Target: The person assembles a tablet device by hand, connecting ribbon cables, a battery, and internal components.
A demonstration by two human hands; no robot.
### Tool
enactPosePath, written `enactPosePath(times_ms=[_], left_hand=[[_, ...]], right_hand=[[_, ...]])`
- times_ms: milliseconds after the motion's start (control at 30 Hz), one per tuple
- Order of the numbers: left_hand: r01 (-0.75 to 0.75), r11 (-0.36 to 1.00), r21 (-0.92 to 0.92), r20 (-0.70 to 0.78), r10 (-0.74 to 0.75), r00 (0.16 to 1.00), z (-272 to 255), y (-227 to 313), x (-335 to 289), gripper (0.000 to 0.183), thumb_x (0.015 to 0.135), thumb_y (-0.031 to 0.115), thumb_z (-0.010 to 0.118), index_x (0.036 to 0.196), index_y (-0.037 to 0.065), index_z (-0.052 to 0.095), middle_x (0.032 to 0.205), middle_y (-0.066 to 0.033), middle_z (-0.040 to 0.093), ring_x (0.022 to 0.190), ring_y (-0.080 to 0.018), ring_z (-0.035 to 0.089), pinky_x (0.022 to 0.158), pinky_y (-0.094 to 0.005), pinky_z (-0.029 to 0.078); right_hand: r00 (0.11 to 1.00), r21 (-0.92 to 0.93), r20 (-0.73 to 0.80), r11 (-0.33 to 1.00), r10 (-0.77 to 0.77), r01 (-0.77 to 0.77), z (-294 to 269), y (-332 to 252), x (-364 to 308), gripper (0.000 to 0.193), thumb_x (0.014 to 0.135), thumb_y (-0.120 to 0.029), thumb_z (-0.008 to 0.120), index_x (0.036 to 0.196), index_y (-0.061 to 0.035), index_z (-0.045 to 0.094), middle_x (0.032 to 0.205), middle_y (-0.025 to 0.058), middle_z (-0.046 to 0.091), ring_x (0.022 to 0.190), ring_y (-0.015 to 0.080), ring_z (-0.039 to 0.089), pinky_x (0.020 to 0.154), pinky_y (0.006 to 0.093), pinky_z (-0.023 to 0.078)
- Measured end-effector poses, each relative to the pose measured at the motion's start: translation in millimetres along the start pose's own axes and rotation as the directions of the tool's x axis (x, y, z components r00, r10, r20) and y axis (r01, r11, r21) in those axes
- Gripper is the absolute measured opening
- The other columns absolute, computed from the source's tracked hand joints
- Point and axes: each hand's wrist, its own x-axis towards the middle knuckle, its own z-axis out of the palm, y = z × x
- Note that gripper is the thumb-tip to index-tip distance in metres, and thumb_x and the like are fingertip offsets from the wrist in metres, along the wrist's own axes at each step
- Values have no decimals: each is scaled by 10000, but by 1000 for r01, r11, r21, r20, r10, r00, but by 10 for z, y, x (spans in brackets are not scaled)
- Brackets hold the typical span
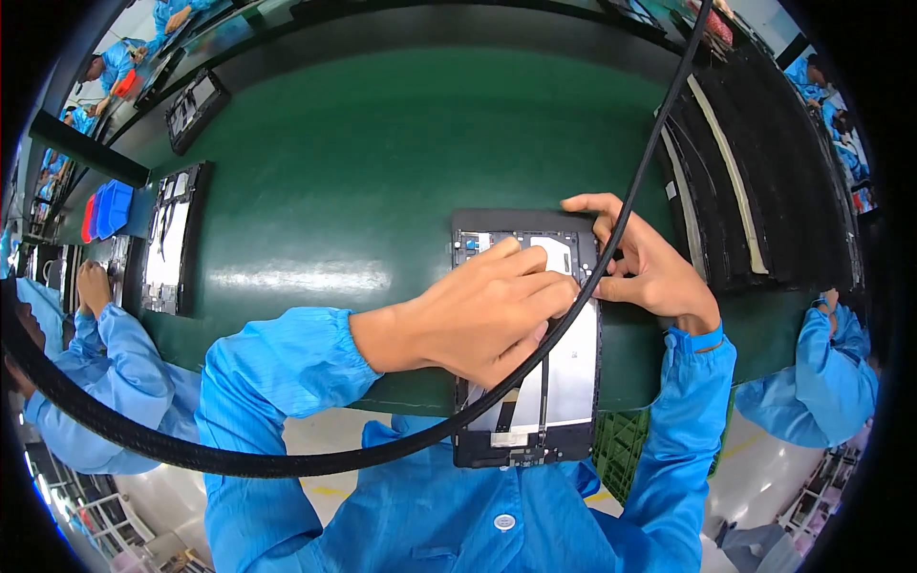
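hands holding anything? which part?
Both rest on the open tablet chassis on the green belt. Left hand presses its middle; right hand pinches its upper right edge. Not lifted.

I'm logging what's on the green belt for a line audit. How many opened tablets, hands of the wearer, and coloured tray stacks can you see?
Opened tablets: 3 – one under the hands, one at left, one farther back
Wearer's hands: 2 – left hand, right hand
Tray stacks: 1 – red and blue
Total: 6

Head-worn fisheye view, steeply downward, close over the green bench edge.
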Motion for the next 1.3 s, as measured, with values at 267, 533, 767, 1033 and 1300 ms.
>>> enactPosePath(times_ms=[267, 533, 767, 1033, 1300], left_hand=[[-39, 999, -1, -363, 36, 931, -61, -153, -299, 308, 814, 70, 575, 1100, 24, 681, 1208, -155, 764, 1002, -348, 644, 893, -457, 464], [-264, 946, 189, -258, 307, 916, -288, -52, -941, 280, 727, 139, 640, 967, 44, 747, 951, -88, 711, 786, -269, 619, 700, -425, 454], [-458, 878, 139, -99, 473, 876, -99, 87, -988, 283, 785, 208, 715, 939, -29, 732, 938, -118, 683, 771, -250, 618, 675, -385, 480], [-547, 827, 126, -125, 561, 819, -98, 48, -941, 384, 688, 264, 724, 921, -41, 731, 903, -119, 661, 788, -251, 613, 690, -385, 470], [-510, 850, 133, -83, 522, 849, -132, 12, -893, 302, 697, 275, 709, 844, 15, 659, 832, -80, 571, 759, -242, 584, 622, -369, 425]], right_hand=[[998, 24, -52, 999, 42, -41, 117, -51, -33, 798, 804, 91, 815, 1533, -104, 555, 1026, -19, 377, 892, 108, 442, 771, 253, 410], [844, -209, -265, 882, -466, 422, 172, -18, -90, 395, 764, -42, 714, 1158, -71, 698, 1038, 28, 520, 924, 155, 507, 815, 302, 426], [842, -544, 264, 648, -470, 532, 895, -382, -103, 238, 666, -120, 795, 902, -115, 767, 1102, 81, 604, 1111, 348, 564, 987, 457, 458], [839, -568, 359, 617, -409, 544, 1003, -359, -37, 206, 756, -94, 885, 908, -122, 749, 1117, 61, 611, 1172, 354, 569, 975, 489, 405], [806, -657, 334, 492, -490, 571, 1093, -285, 30, 203, 775, -65, 829, 937, -117, 718, 994, 43, 597, 1076, 310, 592, 922, 445, 426]])
